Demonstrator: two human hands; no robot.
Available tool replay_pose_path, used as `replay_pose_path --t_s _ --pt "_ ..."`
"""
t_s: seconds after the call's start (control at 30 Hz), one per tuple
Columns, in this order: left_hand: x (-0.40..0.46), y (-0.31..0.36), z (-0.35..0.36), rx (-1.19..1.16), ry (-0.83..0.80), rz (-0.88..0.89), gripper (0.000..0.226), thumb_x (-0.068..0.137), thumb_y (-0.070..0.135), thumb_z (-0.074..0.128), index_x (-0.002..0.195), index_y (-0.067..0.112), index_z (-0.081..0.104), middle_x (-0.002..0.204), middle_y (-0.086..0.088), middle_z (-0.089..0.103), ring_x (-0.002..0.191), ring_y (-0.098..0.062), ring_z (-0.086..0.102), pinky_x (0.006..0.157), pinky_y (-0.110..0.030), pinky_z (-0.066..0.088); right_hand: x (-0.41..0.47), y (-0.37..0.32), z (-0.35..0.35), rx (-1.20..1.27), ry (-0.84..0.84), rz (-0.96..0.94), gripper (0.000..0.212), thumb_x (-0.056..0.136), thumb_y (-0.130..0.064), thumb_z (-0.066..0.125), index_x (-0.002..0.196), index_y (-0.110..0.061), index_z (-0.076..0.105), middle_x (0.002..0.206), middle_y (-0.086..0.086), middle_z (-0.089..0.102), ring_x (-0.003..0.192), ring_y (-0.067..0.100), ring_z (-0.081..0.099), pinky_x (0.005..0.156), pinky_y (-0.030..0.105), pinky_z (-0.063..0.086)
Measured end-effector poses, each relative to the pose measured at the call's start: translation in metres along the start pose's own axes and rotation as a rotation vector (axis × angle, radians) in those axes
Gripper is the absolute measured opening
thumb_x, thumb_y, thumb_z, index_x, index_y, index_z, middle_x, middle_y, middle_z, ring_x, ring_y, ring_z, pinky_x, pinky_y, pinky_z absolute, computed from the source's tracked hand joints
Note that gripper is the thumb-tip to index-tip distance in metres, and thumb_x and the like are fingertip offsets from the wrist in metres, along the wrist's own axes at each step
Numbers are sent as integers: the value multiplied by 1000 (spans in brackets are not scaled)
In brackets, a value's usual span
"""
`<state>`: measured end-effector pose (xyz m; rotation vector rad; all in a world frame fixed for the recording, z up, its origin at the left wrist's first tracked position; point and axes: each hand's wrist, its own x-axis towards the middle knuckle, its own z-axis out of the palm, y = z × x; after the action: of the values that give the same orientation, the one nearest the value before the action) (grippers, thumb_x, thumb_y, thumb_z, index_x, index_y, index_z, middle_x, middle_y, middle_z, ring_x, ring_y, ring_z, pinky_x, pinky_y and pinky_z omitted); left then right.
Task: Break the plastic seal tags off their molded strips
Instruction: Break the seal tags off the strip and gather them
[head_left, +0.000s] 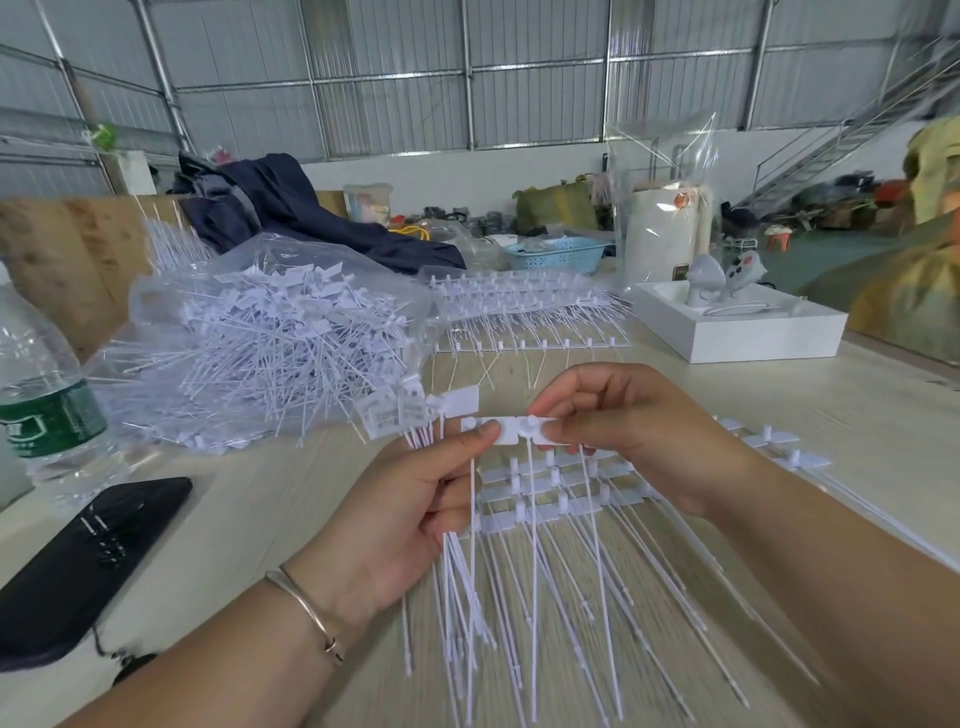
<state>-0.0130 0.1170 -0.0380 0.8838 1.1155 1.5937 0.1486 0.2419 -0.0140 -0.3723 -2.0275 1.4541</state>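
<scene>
- The strip (519, 432) lies crosswise between the hands, above the table (260, 519), tails hanging toward the person.
- The left hand (415, 514) pinches its left-end tag and clasps a bundle (457, 582) of loose tags.
- The right hand (623, 431) pinches the strip just right of the joint, seemingly the snap point.

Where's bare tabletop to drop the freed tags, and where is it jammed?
Bare table between the black phone, the left hand and the loose tag pile. Another patch between the white box and the right hand. Crowded: under both hands, where unbroken strips lie, and the far strips.
</scene>
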Motion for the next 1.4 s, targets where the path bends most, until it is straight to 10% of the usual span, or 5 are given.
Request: replay_pose_path --t_s 0.5,0.83,1.07,1.4 --pt "0 -1 -6 -227 -219 -226 44 65 17 85 98 15 55 56 9 23 36 0 23 31 -12 19 -3 -1 11 103 -65 -5 21 65 -16 76 83 -9 69 75 1 68 68 10 62 68 23 54" --pt "-5 -3 1 -36 -307 -163 31 60 43 89 71 21 70 54 10 35 39 1 26 35 -12 18 -7 -9 19 151 -111 16 25 69 -17 73 89 -5 63 81 9 69 66 13 64 54 24 51" --pt "3 3 -2 -134 -58 -120 32 73 22 64 59 20 35 54 6 21 35 -4 19 31 -15 15 -7 -7 18 -26 13 107 12 81 -14 75 88 -10 65 65 -3 62 53 8 49 42 18 33" --pt "0 -1 2 55 5 -72 20 80 23 66 61 20 68 53 6 32 39 -4 22 32 -14 19 -3 -4 9 -58 11 78 13 86 -7 68 90 -16 76 61 0 59 48 4 43 47 15 35"
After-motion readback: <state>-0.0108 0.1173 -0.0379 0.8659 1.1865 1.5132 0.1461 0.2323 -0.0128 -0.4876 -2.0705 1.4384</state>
